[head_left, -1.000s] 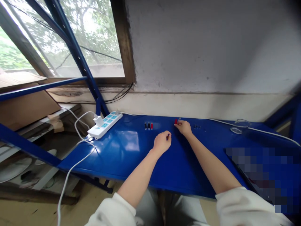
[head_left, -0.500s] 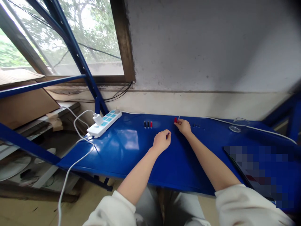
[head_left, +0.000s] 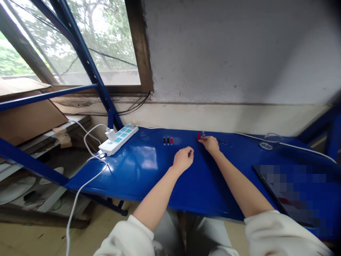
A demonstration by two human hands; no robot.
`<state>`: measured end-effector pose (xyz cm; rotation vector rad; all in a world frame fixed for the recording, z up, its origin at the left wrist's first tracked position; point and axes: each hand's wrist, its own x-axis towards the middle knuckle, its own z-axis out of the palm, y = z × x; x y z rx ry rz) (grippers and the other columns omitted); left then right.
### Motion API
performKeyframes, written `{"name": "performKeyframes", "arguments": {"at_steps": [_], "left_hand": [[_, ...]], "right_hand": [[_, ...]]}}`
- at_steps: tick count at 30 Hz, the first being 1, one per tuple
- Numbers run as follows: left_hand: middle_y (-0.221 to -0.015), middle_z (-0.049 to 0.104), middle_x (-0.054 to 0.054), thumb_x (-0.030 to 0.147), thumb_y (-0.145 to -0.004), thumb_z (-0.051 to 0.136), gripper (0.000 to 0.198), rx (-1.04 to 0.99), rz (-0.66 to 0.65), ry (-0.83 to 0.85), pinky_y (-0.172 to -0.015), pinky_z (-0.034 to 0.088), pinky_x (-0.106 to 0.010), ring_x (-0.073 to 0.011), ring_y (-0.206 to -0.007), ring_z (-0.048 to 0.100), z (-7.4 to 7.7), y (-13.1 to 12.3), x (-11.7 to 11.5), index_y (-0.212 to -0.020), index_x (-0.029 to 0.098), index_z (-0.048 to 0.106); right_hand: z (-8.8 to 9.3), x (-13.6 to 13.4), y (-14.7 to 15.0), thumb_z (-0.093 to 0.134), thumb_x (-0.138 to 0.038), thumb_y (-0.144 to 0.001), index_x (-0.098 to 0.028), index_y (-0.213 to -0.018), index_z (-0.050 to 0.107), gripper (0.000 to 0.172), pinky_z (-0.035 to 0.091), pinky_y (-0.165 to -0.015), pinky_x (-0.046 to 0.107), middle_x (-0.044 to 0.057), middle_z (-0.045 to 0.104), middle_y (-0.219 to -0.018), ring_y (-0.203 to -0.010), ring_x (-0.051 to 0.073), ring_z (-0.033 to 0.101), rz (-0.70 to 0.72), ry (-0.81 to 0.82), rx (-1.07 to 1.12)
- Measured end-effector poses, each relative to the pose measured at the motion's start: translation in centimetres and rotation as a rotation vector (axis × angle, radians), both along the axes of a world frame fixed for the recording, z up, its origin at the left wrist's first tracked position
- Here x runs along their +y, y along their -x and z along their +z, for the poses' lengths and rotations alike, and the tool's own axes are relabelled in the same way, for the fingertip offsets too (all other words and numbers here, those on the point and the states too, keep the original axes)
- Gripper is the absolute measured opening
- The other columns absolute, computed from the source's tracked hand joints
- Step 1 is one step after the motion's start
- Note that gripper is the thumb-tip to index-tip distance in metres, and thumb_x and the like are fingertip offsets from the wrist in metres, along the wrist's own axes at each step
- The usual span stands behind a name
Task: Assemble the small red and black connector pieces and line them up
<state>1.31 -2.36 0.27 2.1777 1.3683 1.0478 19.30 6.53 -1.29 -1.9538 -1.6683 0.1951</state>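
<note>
My left hand [head_left: 183, 158] is held over the middle of the blue table [head_left: 144, 185], its fingers curled and pressed together; whatever they hold, if anything, is hidden. Farther back, my right hand [head_left: 210, 144] has its fingertips pinched just in front of a small red cylinder [head_left: 199, 136]. Too little shows between those fingertips to tell what they grip. A small clear piece [head_left: 203, 134] stands behind the right fingers. To the left, two small black cylinders [head_left: 166, 140] and a red one [head_left: 171, 140] stand upright in a short row.
Several tiny dark pieces [head_left: 222, 142] lie right of my right hand. A clear round item [head_left: 265, 145] lies near a white cable. A dark flat panel [head_left: 282, 199], partly blurred out, is at the right. A white power strip [head_left: 118, 139] with a plug and cable occupies the left end.
My right hand has shifted slightly right and toward me, and more of the red cylinder beside it shows. My left hand has stayed in place.
</note>
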Motion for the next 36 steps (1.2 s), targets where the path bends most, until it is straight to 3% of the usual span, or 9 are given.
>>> {"name": "performKeyframes", "arguments": {"at_steps": [3, 6, 12, 18, 22, 24, 27, 31, 36], "left_hand": [[-0.070, 0.062, -0.005, 0.025, -0.081, 0.041, 0.021, 0.017, 0.082, 0.017, -0.058, 0.038, -0.025, -0.0167, -0.060, 0.056, 0.0, 0.2, 0.1, -0.086, 0.021, 0.062], [-0.071, 0.062, -0.008, 0.025, -0.078, 0.047, 0.028, -0.025, 0.226, 0.072, -0.064, 0.040, -0.029, -0.0202, -0.066, 0.058, 0.2, 0.7, 0.4, -0.102, 0.020, 0.059], [-0.070, 0.061, -0.008, 0.027, -0.073, 0.054, 0.065, -0.063, 0.424, 0.154, -0.073, 0.041, -0.033, -0.0231, -0.071, 0.060, 0.6, 2.4, 1.6, -0.133, 0.021, 0.031], [-0.072, 0.061, -0.010, 0.028, -0.077, 0.050, 0.059, 0.040, 0.482, 0.135, -0.071, 0.041, -0.038, -0.0269, -0.071, 0.061, -0.2, 3.5, 2.7, -0.133, 0.024, 0.032], [-0.092, 0.060, -0.014, 0.026, -0.080, 0.045, 0.045, 0.027, 0.465, 0.081, -0.072, 0.041, -0.036, -0.0258, -0.078, 0.060, -0.3, 3.7, 3.0, -0.125, 0.025, 0.042], [-0.099, 0.059, -0.013, 0.023, -0.082, 0.042, 0.033, -0.010, 0.449, 0.035, -0.072, 0.041, -0.034, -0.0237, -0.081, 0.060, -0.2, 3.7, 3.1, -0.114, 0.024, 0.051], [-0.086, 0.062, -0.007, 0.018, -0.082, 0.041, 0.021, -0.186, 0.337, 0.024, -0.068, 0.043, -0.028, -0.0173, -0.074, 0.060, -0.1, 3.4, 3.3, -0.096, 0.022, 0.056], [-0.077, 0.061, -0.002, 0.021, -0.083, 0.040, 0.015, -0.567, 0.078, 0.190, -0.046, 0.040, -0.019, -0.0058, -0.041, 0.049, 0.2, 2.3, 2.9, -0.095, 0.018, 0.049], [-0.077, 0.061, -0.002, 0.024, -0.081, 0.045, 0.015, -0.780, -0.159, 0.330, -0.039, 0.037, -0.017, -0.0033, -0.036, 0.047, 1.0, 1.0, 1.7, -0.092, 0.015, 0.047]], "right_hand": [[0.0, -0.2, 0.0, 0.060, -0.041, -0.070, -0.020, -0.075, 0.069, 0.023, 0.040, -0.057, 0.027, 0.007, 0.066, -0.070, -0.070, 0.020, 0.060, 0.001, -0.002, -0.055], [0.0, -0.2, 0.0, 0.059, -0.043, -0.070, -0.020, -0.076, 0.069, 0.025, 0.041, -0.058, 0.028, 0.008, 0.065, -0.070, -0.070, 0.021, 0.061, -0.004, 0.001, -0.085], [0.2, 0.3, -0.2, 0.063, -0.037, -0.068, -0.017, -0.082, 0.068, 0.024, 0.042, -0.057, 0.027, 0.009, 0.066, -0.074, -0.072, 0.020, 0.061, -0.003, 0.038, -0.106], [1.8, -1.5, 0.0, 0.064, -0.032, -0.065, -0.015, -0.074, 0.067, 0.020, 0.041, -0.053, 0.029, 0.012, 0.064, -0.068, -0.065, 0.022, 0.061, -0.019, 0.141, -0.175], [3.4, -4.6, 1.3, 0.058, -0.037, -0.070, -0.018, -0.060, 0.063, 0.023, 0.038, -0.049, 0.028, 0.009, 0.060, -0.055, -0.054, 0.019, 0.058, 0.133, 0.083, -0.101], [4.0, -6.2, 2.2, 0.052, -0.040, -0.074, -0.019, -0.059, 0.063, 0.027, 0.039, -0.051, 0.028, 0.008, 0.062, -0.059, -0.056, 0.018, 0.058, 0.200, 0.039, 0.007], [4.2, -7.9, 3.5, 0.047, -0.040, -0.078, -0.020, -0.061, 0.059, 0.028, 0.039, -0.054, 0.028, 0.006, 0.063, -0.061, -0.056, 0.017, 0.057, 0.243, 0.004, 0.141], [3.4, -8.4, 4.9, 0.036, -0.045, -0.084, -0.020, -0.068, 0.053, 0.034, 0.038, -0.055, 0.027, 0.004, 0.061, -0.063, -0.051, 0.014, 0.054, 0.223, -0.043, 0.314], [2.4, -8.2, 5.8, 0.021, -0.057, -0.084, -0.019, -0.058, 0.044, 0.052, 0.036, -0.054, 0.025, 0.001, 0.050, -0.051, -0.049, 0.012, 0.047, 0.310, -0.206, 0.500]]}}
